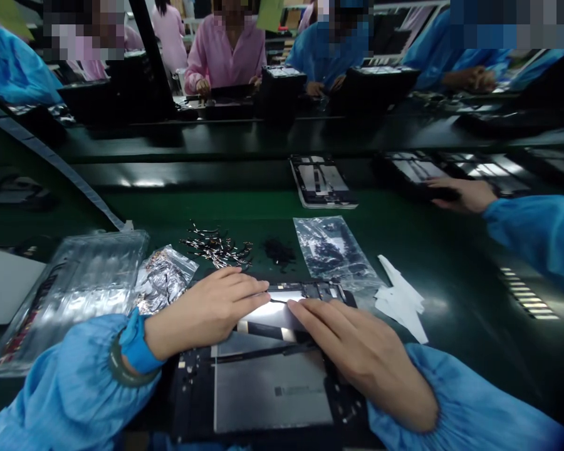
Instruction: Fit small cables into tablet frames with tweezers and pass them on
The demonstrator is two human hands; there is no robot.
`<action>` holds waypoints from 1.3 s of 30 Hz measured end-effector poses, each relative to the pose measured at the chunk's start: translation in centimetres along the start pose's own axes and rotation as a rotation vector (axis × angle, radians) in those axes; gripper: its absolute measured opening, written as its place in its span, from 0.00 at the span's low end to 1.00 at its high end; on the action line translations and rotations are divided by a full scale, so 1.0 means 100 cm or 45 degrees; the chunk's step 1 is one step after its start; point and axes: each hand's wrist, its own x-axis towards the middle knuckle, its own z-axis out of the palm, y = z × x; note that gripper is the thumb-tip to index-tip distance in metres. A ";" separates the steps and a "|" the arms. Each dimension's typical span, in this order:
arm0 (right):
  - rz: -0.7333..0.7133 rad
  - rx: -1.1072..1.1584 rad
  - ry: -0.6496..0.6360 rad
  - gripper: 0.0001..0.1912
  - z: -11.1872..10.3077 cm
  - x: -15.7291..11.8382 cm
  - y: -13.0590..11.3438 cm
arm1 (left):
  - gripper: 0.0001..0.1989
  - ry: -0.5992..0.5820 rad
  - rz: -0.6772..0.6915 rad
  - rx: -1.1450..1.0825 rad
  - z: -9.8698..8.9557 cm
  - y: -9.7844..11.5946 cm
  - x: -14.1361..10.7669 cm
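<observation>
An opened tablet (272, 394) with a black frame and flat grey battery panels lies in front of me. My left hand (207, 307) reaches over its far part from the left, fingers together. From the right, my right hand (361, 344) comes in with its fingertips close to those of the left. A short thin black cable (279, 302) spans the gap between the two sets of fingertips, above a bright silver panel. Both thumbs are mostly hidden. Beyond the tablet lie a pile of small black cables with shiny ends (219, 245) and a heap of tiny black pieces (279, 250).
Left are a clear plastic tray (94, 269) and a bag of small parts (162, 279). A clear bag (333, 250) and torn white paper (399, 297) lie right. Another opened tablet (322, 181) stands behind. A co-worker's hand (465, 194) touches a device at right; people sit opposite.
</observation>
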 end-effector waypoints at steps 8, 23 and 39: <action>0.019 -0.029 0.028 0.19 0.006 0.001 0.002 | 0.23 0.021 0.006 0.041 -0.001 0.002 0.000; 0.030 -0.028 0.001 0.19 0.006 0.005 0.001 | 0.24 -0.053 -0.007 0.133 0.000 0.003 0.001; 1.201 0.546 -0.089 0.17 -0.004 -0.064 0.012 | 0.14 -0.043 -0.510 -0.082 0.001 0.000 0.022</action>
